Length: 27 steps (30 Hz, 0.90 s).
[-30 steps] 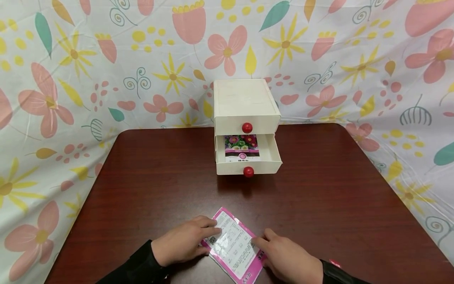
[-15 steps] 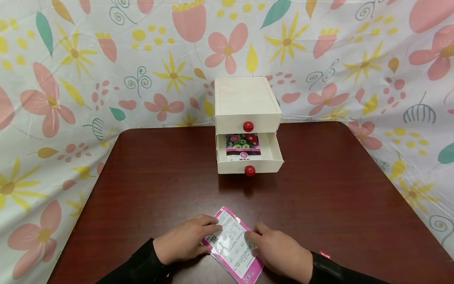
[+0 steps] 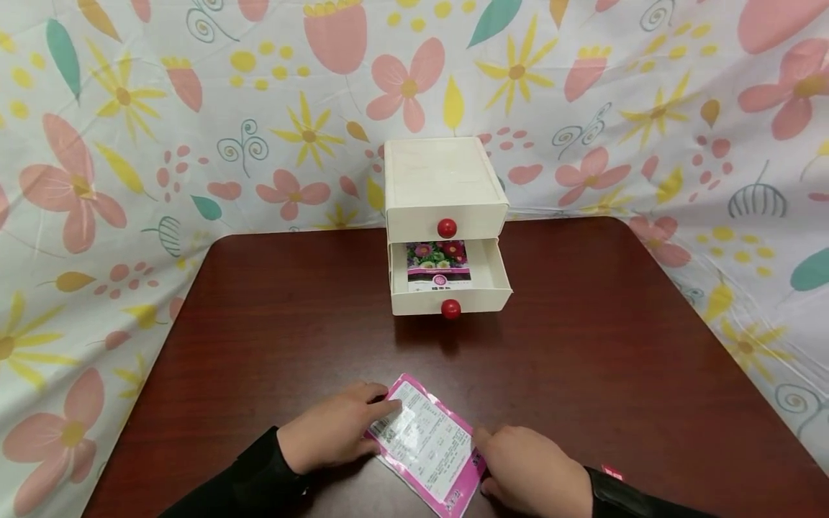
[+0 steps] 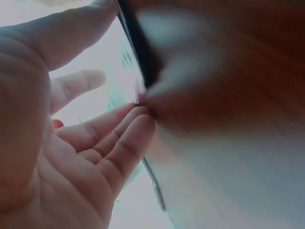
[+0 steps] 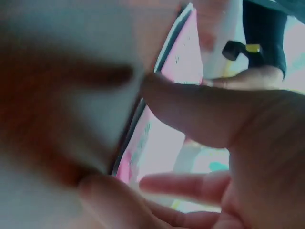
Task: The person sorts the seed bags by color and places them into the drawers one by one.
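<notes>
Black sleeves [image 3: 249, 475] enter from 7 and 5 o'clock (a red patch [image 3: 612, 472] beside the right one is too small to identify). The packet [image 3: 424, 442], pink-bordered with a white label [image 3: 437, 424], lies aslant at the near side of the table [image 3: 278, 345], between 2 hands. At its 9 o'clock, the left hand [image 3: 333, 429] rests its thumb and fingertips along the packet's edge, digits relaxed, not wrapped round it. At its 4 o'clock, the right hand [image 3: 536, 471] touches the opposite edge, thumb and forefinger spread apart, hold slack. At 12 o'clock, well apart, stands a cream chest [image 3: 442, 169] with 2 red knobs [image 3: 447, 228]: upper drawer [image 3: 414, 226] in, lower drawer [image 3: 414, 303] out, containing a flower-printed card [image 3: 438, 265]. Behind hangs a floral cloth [image 3: 194, 162].
</notes>
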Tool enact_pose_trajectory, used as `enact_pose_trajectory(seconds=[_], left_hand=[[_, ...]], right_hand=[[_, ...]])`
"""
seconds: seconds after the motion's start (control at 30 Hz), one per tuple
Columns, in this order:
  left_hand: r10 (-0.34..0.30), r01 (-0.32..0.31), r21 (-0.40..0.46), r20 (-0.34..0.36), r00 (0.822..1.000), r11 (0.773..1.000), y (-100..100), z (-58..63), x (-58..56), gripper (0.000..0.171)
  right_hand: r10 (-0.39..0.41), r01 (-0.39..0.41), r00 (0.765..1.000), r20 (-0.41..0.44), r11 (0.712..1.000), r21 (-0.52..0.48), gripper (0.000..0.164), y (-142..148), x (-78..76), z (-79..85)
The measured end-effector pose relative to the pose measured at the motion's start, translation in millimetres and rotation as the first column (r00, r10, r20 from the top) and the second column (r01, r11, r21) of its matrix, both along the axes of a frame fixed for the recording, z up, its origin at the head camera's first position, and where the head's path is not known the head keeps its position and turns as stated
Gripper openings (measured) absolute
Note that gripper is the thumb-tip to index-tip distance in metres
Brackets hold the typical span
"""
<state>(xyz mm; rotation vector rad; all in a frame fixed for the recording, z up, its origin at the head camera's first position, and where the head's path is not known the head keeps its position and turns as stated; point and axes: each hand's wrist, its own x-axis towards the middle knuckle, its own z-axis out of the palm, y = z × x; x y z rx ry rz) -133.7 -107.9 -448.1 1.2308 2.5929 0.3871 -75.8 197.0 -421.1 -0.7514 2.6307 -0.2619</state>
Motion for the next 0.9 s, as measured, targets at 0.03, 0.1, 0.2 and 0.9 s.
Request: enact_pose_trajectory(seconds=[0.03,0.1,0.2,0.9], left_hand=[[0.001,-0.001,-0.004,-0.001,1.0,1.0,0.7,-0.3,0.2,0.06],[0.009,-0.009,-0.01,0.003,1.0,1.0,2.4,-0.2,1.1,0.06],[0.023,-0.023,-0.013,0.015,1.0,1.0,3.7,0.3,2.1,0.059],[-0.018,0.018,-0.009,0.024,1.0,1.0,4.9,2.2,3.0,0.062]], right_hand=[[-0.014,0.014,1.0,-0.007,1.0,0.007,0.029,-3.5,1.7,-0.9],[-0.039,0.039,0.999,-0.012,0.999,0.021,0.024,-10.2,4.0,-1.5],[-0.038,0.039,0.999,-0.036,0.999,0.037,0.02,-15.9,5.9,-2.0],[0.045,-0.029,0.993,-0.106,0.988,0.15,0.039,-23.3,1.8,-8.5]])
